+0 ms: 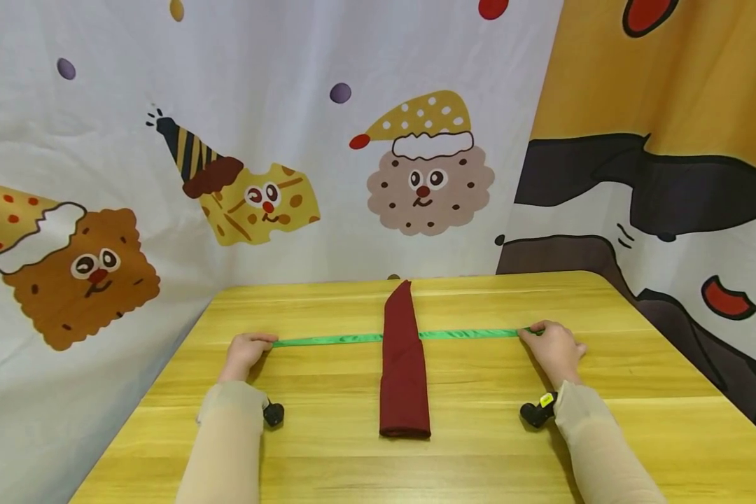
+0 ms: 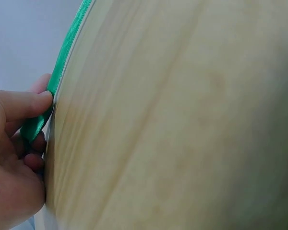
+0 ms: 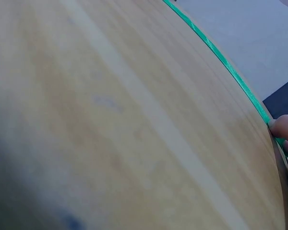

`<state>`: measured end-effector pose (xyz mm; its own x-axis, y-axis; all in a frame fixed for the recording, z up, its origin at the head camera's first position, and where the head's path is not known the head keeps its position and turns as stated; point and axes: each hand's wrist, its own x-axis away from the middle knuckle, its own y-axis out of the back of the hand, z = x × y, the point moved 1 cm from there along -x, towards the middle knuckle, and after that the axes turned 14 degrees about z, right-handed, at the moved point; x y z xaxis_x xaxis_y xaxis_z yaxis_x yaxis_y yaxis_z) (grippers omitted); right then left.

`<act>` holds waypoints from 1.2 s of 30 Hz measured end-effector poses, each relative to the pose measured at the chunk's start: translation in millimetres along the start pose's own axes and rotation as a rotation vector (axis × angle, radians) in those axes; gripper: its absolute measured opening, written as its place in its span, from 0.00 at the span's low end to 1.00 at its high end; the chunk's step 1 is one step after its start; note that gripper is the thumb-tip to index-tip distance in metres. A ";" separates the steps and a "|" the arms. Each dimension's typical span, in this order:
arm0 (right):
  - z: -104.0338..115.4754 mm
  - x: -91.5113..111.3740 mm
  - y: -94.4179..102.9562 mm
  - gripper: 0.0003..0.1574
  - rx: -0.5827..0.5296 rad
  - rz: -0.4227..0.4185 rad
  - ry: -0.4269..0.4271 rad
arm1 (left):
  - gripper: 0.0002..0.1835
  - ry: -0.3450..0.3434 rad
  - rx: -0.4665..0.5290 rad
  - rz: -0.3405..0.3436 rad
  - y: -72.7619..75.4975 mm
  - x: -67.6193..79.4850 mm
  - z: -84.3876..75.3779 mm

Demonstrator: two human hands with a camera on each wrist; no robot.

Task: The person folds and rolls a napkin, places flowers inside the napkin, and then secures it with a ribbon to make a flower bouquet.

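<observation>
A dark red cloth (image 1: 404, 385), folded into a long narrow shape with a slanted far end, lies lengthwise on the table (image 1: 327, 448). Crosswise under its middle runs a green satin ribbon (image 1: 334, 340), hidden where the cloth covers it. My left hand (image 1: 246, 353) pinches the ribbon's left end; in the left wrist view, the thumb of that hand (image 2: 14, 153) presses the ribbon (image 2: 67, 48) against the fingers. At the other end, my right hand (image 1: 556, 351) pinches the ribbon between thumb and fingers. Between the hands the ribbon lies nearly straight.
Behind the table's far edge hangs a white curtain (image 1: 277, 63) printed with cartoon biscuits and cheese. A yellow, grey and white printed part (image 1: 680, 91) covers the right side. Small black devices (image 1: 274, 414) sit at both wrists.
</observation>
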<state>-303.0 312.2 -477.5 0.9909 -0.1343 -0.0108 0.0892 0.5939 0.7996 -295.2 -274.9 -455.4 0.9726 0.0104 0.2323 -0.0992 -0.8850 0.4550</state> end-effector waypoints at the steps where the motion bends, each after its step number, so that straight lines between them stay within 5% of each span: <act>1: 0.2 0.1 0.0 0.26 0.001 0.001 -0.003 | 0.15 0.004 0.004 0.002 0.0 -0.2 0.8; 28: 0.0 3.8 0.6 0.29 -0.063 -0.083 -0.056 | 0.16 0.010 0.007 0.002 3.6 0.2 -2.6; 36: 2.2 1.4 3.2 0.34 -0.003 -0.052 -0.053 | 0.17 0.019 0.013 0.015 2.8 -1.2 -0.4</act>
<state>-301.5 312.1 -473.7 0.9782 -0.2069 -0.0200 0.1405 0.5871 0.7972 -296.7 -277.2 -454.1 0.9670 0.0060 0.2548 -0.1105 -0.8911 0.4401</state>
